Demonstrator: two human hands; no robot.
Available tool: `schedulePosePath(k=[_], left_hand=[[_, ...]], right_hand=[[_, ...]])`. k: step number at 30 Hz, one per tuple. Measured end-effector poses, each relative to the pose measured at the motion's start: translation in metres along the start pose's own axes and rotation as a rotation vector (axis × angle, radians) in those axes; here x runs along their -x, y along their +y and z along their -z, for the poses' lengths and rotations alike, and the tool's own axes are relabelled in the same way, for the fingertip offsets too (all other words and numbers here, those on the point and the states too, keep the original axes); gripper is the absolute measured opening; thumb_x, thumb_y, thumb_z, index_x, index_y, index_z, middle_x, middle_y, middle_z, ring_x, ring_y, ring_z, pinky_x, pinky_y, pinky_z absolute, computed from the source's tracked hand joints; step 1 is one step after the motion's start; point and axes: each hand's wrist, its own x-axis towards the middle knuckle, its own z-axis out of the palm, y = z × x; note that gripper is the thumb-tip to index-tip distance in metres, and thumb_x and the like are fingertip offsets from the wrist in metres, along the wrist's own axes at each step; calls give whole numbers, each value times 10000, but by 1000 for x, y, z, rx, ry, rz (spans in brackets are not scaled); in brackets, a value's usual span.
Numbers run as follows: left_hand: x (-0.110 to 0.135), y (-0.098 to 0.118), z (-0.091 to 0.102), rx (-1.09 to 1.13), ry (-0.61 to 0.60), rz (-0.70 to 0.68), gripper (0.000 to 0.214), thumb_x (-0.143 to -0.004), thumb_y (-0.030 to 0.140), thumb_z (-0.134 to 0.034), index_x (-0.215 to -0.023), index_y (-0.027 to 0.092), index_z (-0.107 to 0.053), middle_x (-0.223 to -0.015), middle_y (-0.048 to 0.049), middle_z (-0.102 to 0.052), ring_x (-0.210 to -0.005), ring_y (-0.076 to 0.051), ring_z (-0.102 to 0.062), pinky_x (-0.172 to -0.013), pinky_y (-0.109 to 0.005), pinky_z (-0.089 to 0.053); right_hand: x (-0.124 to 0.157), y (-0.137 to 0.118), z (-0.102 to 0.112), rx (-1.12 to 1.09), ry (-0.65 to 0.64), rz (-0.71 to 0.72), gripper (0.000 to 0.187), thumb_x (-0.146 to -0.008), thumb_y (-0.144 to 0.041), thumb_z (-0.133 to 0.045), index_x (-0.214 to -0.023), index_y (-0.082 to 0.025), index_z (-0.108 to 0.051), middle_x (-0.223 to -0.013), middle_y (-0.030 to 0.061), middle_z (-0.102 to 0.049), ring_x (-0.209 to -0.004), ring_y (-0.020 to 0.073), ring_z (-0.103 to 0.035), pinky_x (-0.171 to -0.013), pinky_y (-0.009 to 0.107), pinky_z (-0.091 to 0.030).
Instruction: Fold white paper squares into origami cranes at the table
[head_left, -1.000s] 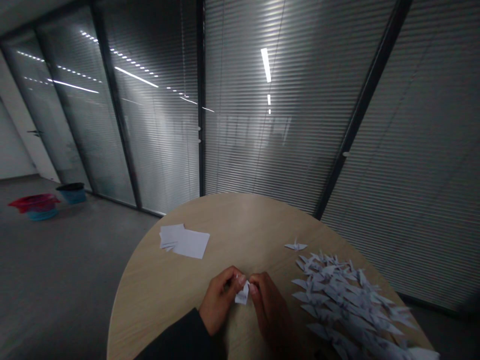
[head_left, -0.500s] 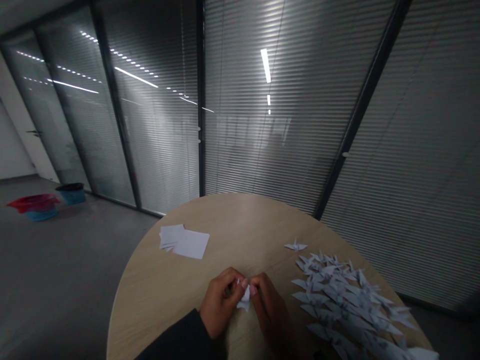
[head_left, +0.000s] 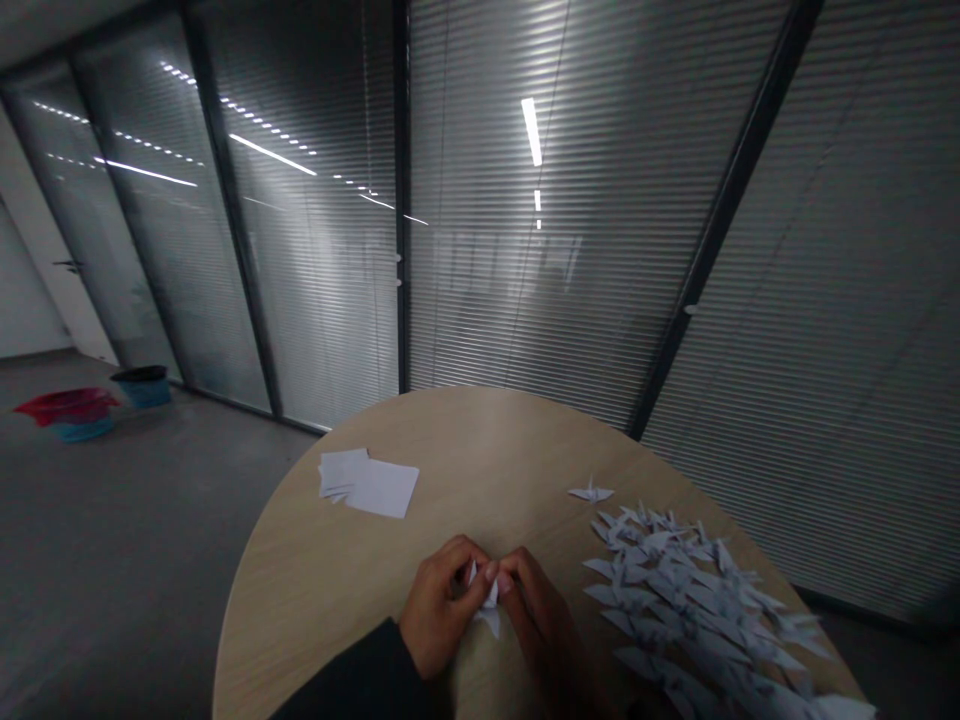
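Observation:
My left hand (head_left: 442, 605) and my right hand (head_left: 544, 625) meet at the near edge of a round wooden table (head_left: 487, 450). Both pinch a small folded piece of white paper (head_left: 489, 608) between thumbs and fingertips, just above the tabletop. Much of the paper is hidden by my fingers. A dark sleeve covers my left forearm.
A large pile of folded paper cranes (head_left: 690, 610) lies to the right of my hands, one crane (head_left: 591, 491) apart at its far edge. A small stack of flat white paper squares (head_left: 367, 482) sits at the table's left. Glass walls with blinds stand behind; coloured bins (head_left: 75, 412) are on the floor far left.
My fingertips have drawn closer together over the paper, and the folded piece has shifted slightly lower between them. Nothing else on the table has moved.

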Motion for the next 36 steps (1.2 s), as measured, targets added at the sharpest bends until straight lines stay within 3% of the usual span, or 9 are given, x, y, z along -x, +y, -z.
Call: schedulePosePath(k=[6, 9, 18, 23, 27, 31, 36], left_hand=[[-3, -4, 0, 168, 45, 56, 345, -850, 503, -584, -800, 174, -677, -777, -48, -636, -762, -210, -570, -700, -304, -420], [-5, -8, 1, 194, 79, 67, 320, -811, 495, -651, -818, 179, -704, -819, -58, -655, -788, -217, -584, -700, -305, -416], [-7, -11, 1, 253, 158, 26, 287, -702, 481, -773, -647, 199, -766, -741, -51, -609, -742, -210, -565, -670, -307, -433], [-6, -10, 1, 252, 159, 17, 274, -695, 482, -779, -656, 211, -782, -766, -53, -610, -755, -210, -565, -681, -312, -449], [-3, -9, 0, 233, 89, 36, 251, -713, 443, -777, -835, 224, -788, -887, -70, -638, -836, -225, -589, -700, -309, -462], [-1, -12, -3, 329, -6, 106, 362, -682, 434, -808, -966, 215, -763, -1051, -104, -662, -980, -265, -616, -759, -329, -489], [-4, -18, -6, 525, -150, 232, 471, -643, 438, -842, -1018, 175, -730, -932, -95, -751, -865, -234, -674, -822, -362, -498]], right_hand=[[-3, 0, 6, 58, 141, -5, 256, -985, -386, -341, -827, -268, -503, -705, -26, -601, -606, 150, -600, -556, 230, -460], [-4, -1, 9, 81, 180, -4, 224, -983, -366, -368, -858, -267, -524, -747, -11, -618, -675, 159, -624, -621, 243, -492], [-5, 0, 8, 73, 215, 104, 150, -959, -356, -467, -963, -249, -572, -875, 22, -644, -830, 183, -654, -748, 288, -535], [-3, 6, 9, 112, 152, 136, 257, -1008, -375, -407, -879, -261, -598, -860, 15, -652, -810, 176, -654, -744, 297, -538], [0, 12, 11, 228, 163, 218, 318, -1029, -364, -353, -876, -261, -611, -855, 22, -671, -818, 188, -651, -739, 319, -543], [0, 15, 11, 285, 186, 312, 304, -1013, -258, -357, -892, -247, -635, -862, 35, -696, -815, 199, -658, -739, 333, -554], [-1, 11, 11, 229, 176, 226, 295, -986, -242, -377, -871, -255, -648, -830, 35, -697, -806, 206, -681, -743, 323, -571]])
